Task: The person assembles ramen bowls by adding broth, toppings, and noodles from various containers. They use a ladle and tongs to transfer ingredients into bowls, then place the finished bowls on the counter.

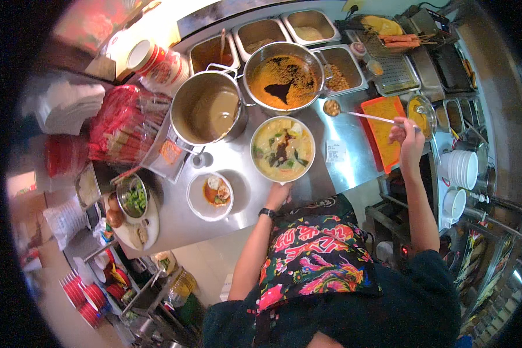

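My right hand (405,138) grips the handle of a long metal ladle (365,115), held out over the steel counter. In its small bowl lie pale brown pieces that look like peanuts (332,107). Close to my left hand (280,194), at the counter's front edge, stands a large bowl of soup (282,148) with greens and a dark sauce streak on top. My left fingers are at the bowl's near side and partly hidden, so their grip is unclear. A smaller white bowl (210,196) to the left contains red sauce and pale pieces.
Behind the soup bowl stand a steel pot of orange-red broth (285,80) and a pot of cloudy liquid (206,111). A steel pan of peanuts (337,78) adjoins them. An orange tray (383,130) is by my right hand. A printed slip (335,151) lies on the steel counter (261,211).
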A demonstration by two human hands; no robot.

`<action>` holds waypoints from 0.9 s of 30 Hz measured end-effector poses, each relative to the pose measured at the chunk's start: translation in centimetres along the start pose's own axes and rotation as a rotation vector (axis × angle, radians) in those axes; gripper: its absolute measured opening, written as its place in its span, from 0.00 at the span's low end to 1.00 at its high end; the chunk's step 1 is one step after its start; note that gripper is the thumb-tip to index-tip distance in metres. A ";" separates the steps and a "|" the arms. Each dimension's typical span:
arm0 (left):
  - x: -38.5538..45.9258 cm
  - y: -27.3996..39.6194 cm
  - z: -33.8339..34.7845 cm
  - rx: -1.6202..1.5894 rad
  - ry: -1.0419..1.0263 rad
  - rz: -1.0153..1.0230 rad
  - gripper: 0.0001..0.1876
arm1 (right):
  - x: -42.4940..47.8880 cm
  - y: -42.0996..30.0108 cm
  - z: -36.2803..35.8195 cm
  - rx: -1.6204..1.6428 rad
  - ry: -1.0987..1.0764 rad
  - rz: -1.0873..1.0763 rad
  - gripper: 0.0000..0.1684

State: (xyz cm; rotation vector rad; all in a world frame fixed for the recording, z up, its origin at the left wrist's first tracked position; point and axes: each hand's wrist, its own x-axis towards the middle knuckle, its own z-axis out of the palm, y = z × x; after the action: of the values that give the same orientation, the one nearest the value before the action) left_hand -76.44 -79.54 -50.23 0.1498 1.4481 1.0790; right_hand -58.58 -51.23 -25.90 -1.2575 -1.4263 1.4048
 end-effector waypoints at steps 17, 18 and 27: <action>0.1 -0.6 -0.3 -0.058 -0.010 0.048 0.10 | -13.0 5.6 7.9 -0.758 -0.753 -0.898 0.20; 0.3 -0.7 -0.3 -0.074 -0.024 0.051 0.11 | -13.0 5.6 7.6 -0.755 -0.736 -0.907 0.19; -0.5 0.4 0.0 -0.038 0.025 0.068 0.11 | -9.9 3.6 2.7 -0.126 0.046 -0.234 0.12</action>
State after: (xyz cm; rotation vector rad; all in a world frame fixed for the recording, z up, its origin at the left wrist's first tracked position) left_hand -76.50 -79.67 -49.63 0.1606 1.4525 1.1669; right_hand -58.46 -61.82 -28.61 -1.1499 -1.5940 1.1378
